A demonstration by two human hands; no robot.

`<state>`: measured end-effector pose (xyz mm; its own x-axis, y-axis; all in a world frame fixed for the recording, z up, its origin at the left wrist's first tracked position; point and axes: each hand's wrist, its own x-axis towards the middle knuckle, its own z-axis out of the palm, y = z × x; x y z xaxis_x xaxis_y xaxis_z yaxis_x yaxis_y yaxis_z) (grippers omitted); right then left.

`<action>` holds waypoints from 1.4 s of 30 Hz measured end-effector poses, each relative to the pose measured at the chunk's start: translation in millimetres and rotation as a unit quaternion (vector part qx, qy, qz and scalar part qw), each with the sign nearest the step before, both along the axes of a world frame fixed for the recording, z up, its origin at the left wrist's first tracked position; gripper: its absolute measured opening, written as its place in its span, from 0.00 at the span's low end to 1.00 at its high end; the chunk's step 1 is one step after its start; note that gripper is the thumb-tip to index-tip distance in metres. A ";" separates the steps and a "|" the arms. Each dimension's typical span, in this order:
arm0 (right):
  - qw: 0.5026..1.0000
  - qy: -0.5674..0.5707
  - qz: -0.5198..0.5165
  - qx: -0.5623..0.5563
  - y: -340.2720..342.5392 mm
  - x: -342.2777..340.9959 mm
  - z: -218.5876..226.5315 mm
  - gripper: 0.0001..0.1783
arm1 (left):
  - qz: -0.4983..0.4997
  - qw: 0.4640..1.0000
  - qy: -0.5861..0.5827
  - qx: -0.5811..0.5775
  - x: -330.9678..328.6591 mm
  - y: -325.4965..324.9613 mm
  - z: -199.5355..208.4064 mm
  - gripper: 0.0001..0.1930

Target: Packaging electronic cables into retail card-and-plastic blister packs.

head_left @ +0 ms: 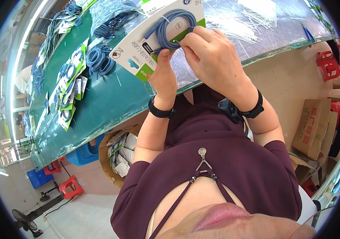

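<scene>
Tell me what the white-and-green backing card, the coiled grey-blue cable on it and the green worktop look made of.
White-and-green backing card: seemingly printed cardboard, flat and stiff, matte. Coiled grey-blue cable: looks rubbery plastic sheathing, smooth and dull; a braid can't be ruled out. Green worktop: probably a smooth mat or laminate, faintly reflecting light. Left hand and right hand hold the card.

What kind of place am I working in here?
Most likely a packing line in a small factory. Both hands, left hand and right hand, fix a coiled blue cable to a backing card; finished carded cables line the long green table, with cardboard boxes nearby.
</scene>
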<state>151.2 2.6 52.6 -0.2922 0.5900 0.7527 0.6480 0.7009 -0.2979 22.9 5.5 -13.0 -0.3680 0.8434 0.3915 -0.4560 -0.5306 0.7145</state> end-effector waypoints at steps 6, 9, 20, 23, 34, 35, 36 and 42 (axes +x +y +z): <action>0.999 0.017 0.014 -0.045 0.2 4.2 6.2 0.05 | 0.069 0.995 0.074 -0.017 -3.9 -2.0 -11.4 0.15; 0.999 0.015 0.013 -0.042 -1.1 2.7 7.1 0.05 | 0.084 0.993 0.081 -0.017 -2.7 -2.8 -10.6 0.12; 0.999 0.002 -0.002 -0.033 -2.8 -0.3 3.9 0.06 | 0.076 0.995 0.060 -0.010 -4.8 -0.9 -8.6 0.13; 1.000 0.004 0.002 -0.020 -2.0 -0.8 3.9 0.06 | 0.109 0.988 0.109 0.010 -8.4 -2.0 -16.6 0.14; 0.983 0.128 0.063 -0.117 -15.6 0.4 7.6 0.09 | 0.167 0.912 0.327 0.182 -22.1 -8.1 2.5 0.17; 0.983 0.125 0.064 -0.117 -17.9 -1.3 5.1 0.09 | 0.148 0.896 0.341 0.245 -22.7 -7.1 8.6 0.17; 0.975 0.177 0.074 -0.109 -20.4 -4.0 -0.6 0.09 | 0.131 0.874 0.353 0.306 -22.4 -6.6 14.6 0.18; 0.928 0.301 0.109 -0.188 -29.7 -1.8 -5.5 0.13 | 0.126 0.894 0.353 0.245 -25.6 -22.9 35.5 0.15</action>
<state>149.4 -27.1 47.0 -0.0291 0.8207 0.5706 0.1397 0.5685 -0.8107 -2.7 -17.4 22.5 -0.0369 0.4327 0.9008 0.1947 -0.8810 0.4311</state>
